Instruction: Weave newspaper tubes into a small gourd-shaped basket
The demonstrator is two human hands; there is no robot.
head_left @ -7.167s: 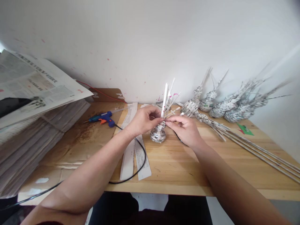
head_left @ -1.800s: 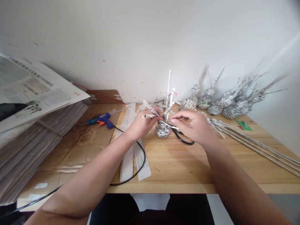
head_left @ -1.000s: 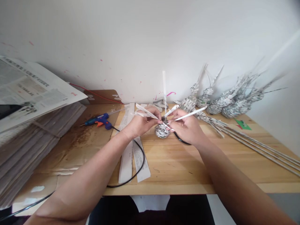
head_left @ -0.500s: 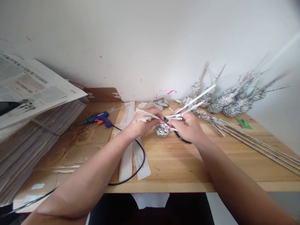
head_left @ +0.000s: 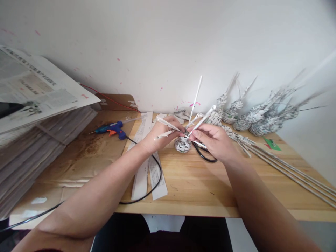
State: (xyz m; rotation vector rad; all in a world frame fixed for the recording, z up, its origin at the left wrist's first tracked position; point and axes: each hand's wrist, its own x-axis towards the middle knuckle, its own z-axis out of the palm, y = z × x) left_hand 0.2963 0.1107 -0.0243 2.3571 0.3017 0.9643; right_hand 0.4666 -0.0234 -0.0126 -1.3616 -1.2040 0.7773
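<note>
The woven newspaper vase (head_left: 183, 144) stands on the desk (head_left: 199, 182) between your hands, light and crushable, so keep your left fingers (head_left: 175, 126) and right fingers (head_left: 195, 133) pinched on its stiff paper spokes (head_left: 203, 119) near the rim.

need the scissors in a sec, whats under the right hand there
Black scissor handle loops lie on the wooden table and stick out below the right hand. The blades are covered by that hand, beside the small woven paper piece.
</note>
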